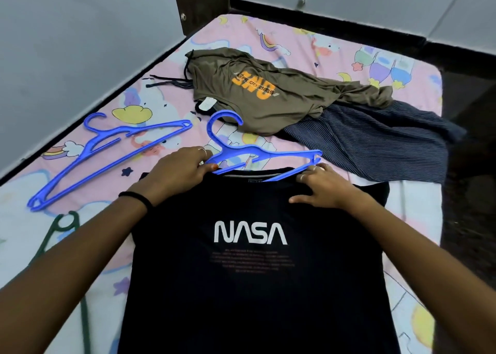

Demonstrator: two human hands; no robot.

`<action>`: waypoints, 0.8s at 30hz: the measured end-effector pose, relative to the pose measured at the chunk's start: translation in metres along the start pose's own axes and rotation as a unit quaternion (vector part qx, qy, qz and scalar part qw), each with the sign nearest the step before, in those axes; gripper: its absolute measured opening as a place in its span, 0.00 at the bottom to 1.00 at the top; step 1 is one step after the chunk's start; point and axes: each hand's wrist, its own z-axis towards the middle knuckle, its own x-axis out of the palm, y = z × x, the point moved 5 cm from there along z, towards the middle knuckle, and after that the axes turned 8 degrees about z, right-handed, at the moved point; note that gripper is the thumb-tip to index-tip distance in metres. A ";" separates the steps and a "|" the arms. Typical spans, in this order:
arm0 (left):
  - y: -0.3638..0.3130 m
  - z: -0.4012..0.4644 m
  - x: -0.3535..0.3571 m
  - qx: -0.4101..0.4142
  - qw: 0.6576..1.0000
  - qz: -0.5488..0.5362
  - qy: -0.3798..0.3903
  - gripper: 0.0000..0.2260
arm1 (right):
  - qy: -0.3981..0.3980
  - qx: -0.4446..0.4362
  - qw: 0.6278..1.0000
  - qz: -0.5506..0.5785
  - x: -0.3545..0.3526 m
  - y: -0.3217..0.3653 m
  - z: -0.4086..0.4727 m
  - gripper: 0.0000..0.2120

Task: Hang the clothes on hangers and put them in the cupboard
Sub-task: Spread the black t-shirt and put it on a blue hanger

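A person leans over the bed (418, 66), both arms stretched toward twelve o'clock. The black NASA T-shirt (249, 273) lies flat, print up, its collar at the far end and its hem running back toward six o'clock. A blue hanger (257, 153) sits right at that collar, hook pointing up toward eleven o'clock, long axis lying across from nine to three, slightly tilted. The left hand (178, 169) pinches the hanger's left shoulder end together with the collar cloth. The right hand (320, 187) rests on the shirt's right shoulder, fingers spread and curled down at the collar edge where the hanger's right arm is just slipping under the fabric; whether it actually grips the cloth I cannot tell.

The hanger lies crosswise to the shirt's length, so to my eye it has to go down through the neck toward six o'clock, and the right end looks further in than the left. Both hands are equally near.

Two more blue hangers (107, 155) lie stacked at ten o'clock, a dark green hanger (63, 226) at eight. An olive T-shirt (268, 93) and a striped dark garment (375, 144) wait at one o'clock.
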 end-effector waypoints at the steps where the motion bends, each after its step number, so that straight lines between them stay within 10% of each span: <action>1: -0.002 0.000 -0.001 0.008 1.000 0.019 0.014 0.18 | -0.002 0.006 1.000 0.003 -0.003 -0.009 -0.008 0.28; 14: 0.004 -0.007 -0.008 0.024 0.965 0.222 0.136 0.15 | -0.044 -0.007 0.999 -0.010 -0.038 -0.005 -0.019 0.13; 24: -0.037 -0.023 -0.045 0.011 0.991 -0.052 -0.120 0.09 | -0.180 -0.134 0.973 0.044 -0.100 0.071 -0.072 0.09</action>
